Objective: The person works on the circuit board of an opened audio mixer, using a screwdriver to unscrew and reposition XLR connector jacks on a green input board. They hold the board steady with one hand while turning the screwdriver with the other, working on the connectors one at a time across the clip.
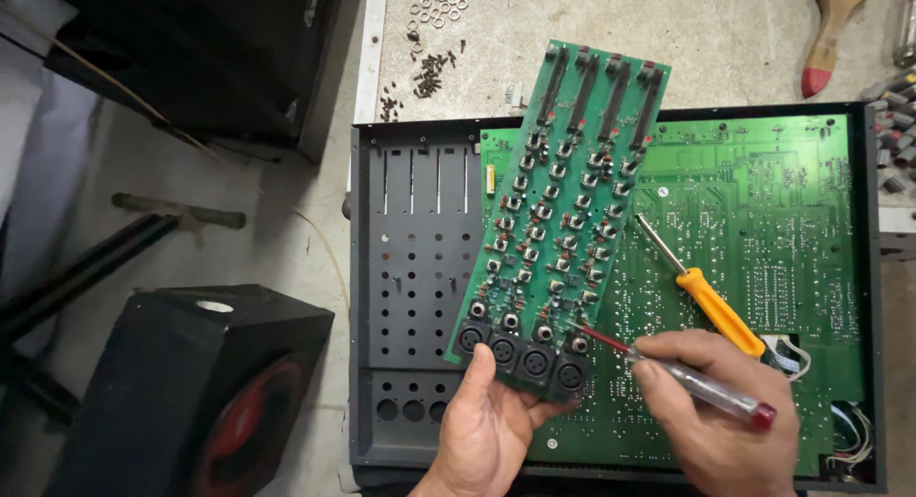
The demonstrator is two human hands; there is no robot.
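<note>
Narrow circuit board lifted over an opened metal case

My left hand (pixel 491 430) grips the narrow green circuit board (pixel 558 220) by its bottom edge, tilted above the black case (pixel 415 268). My right hand (pixel 716 411) is closed around a clear-handled screwdriver (pixel 701 387), tip touching the board's lower corner. An orange screwdriver (pixel 706 292) lies on the big green board (pixel 763 220).
</note>
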